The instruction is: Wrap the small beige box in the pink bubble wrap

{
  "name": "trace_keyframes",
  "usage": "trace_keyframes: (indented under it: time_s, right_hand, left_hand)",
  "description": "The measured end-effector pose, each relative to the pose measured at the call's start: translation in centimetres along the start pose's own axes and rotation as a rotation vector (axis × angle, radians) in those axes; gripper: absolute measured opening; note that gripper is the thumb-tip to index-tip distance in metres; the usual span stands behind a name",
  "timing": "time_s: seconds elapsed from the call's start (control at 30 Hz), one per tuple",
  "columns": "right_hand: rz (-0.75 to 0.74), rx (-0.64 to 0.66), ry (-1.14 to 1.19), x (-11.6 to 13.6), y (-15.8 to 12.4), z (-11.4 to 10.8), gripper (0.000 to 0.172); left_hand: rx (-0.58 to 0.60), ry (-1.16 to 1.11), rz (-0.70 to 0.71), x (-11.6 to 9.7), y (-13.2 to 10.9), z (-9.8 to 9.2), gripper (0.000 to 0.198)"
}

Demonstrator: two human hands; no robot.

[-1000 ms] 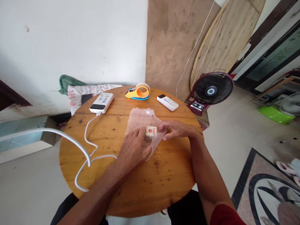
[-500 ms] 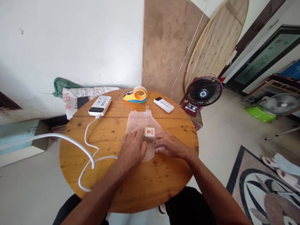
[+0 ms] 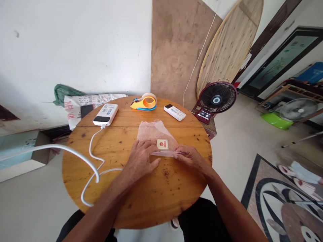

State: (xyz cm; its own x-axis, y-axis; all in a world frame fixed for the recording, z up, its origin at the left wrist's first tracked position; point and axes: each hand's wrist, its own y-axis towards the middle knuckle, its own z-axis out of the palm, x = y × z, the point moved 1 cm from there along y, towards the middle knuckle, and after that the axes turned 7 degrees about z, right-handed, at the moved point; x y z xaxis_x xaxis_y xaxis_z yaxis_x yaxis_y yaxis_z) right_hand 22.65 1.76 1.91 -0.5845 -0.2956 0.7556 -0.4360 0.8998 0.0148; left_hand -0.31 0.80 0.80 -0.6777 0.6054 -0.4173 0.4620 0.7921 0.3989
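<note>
A sheet of bubble wrap (image 3: 148, 130) lies on the round wooden table, with a small cream-coloured box (image 3: 162, 144) bearing a red label on top of it. At the box's left side, my left hand (image 3: 143, 155) rests over the wrap with its fingers stretched out and thumb apart. My right hand (image 3: 190, 157) pinches the near right corner of the wrap between thumb and fingers. The wrap's near edge is lifted in front of the box and hides its front face.
An orange and blue tape dispenser (image 3: 144, 102) stands at the table's far side. Two white power banks (image 3: 109, 112) (image 3: 177, 112) flank it, the left one with a white cable (image 3: 91, 148) looping across the table. Beyond the right edge stands a dark red fan (image 3: 216, 100).
The near part of the bubble wrap has come up from the table toward the box. My right hand has moved slightly right and now pinches the wrap's corner. My left thumb has spread away.
</note>
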Motion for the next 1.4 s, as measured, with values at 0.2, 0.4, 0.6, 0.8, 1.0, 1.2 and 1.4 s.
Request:
trace_keyframes:
  time_s: [0.2, 0.4, 0.6, 0.8, 1.0, 1.2, 1.4]
  right_hand:
    - [-0.055, 0.096, -0.099, 2.2, -1.5, -0.5, 0.019]
    - [-0.002, -0.003, -0.172, 1.8, -1.9, -0.6, 0.014]
    - [0.121, -0.067, -0.031, 0.6, -0.6, -0.4, 0.013]
    - [0.085, 0.016, 0.286, 0.4, -0.1, 0.6, 0.015]
    - [0.072, 0.063, 0.418, -0.4, 0.1, 1.2, 0.013]
    - [0.072, 0.102, 0.463, -0.4, -0.6, 1.4, 0.010]
    - [0.134, 0.123, 0.538, -0.2, -1.0, 1.9, 0.013]
  left_hand:
    - [-0.056, -0.136, 0.077, 0.0, -0.2, 0.6, 0.006]
    - [-0.047, -0.204, 0.107, -0.9, -0.1, 0.4, 0.009]
    - [-0.096, -0.249, -0.035, -0.5, 0.2, 0.8, 0.015]
    - [-0.088, -0.285, -0.055, -0.3, 0.1, 1.3, 0.019]
    - [-0.047, -0.366, -0.111, -0.5, -0.1, 1.5, 0.017]
    - [0.015, -0.396, -0.131, -0.9, 0.0, 1.0, 0.017]
    - [0.057, -0.344, -0.179, -1.1, 0.1, 0.6, 0.011]
